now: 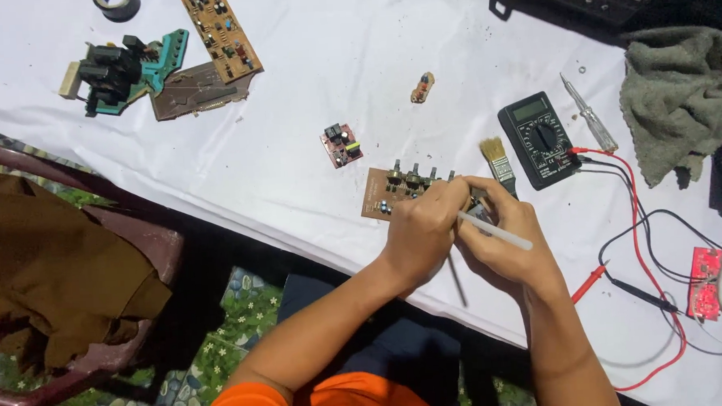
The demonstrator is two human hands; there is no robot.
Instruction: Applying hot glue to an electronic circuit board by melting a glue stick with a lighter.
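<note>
My left hand (424,229) grips the near end of a brown circuit board (381,192) with a row of knobbed potentiometers, at the table's front edge. My right hand (504,237) holds a thin white stick-like tool (496,230) against that board. A small paintbrush (499,163) with pale bristles lies just beyond my right hand, its handle hidden behind the fingers.
A black multimeter (539,137) with red and black leads (639,215) sits at right, beside a screwdriver (589,116) and a grey rag (679,100). Small red boards (341,144) (704,282), larger boards (220,32) and a tape roll (117,4) lie on the white cloth (291,92). A chair (71,264) stands at left.
</note>
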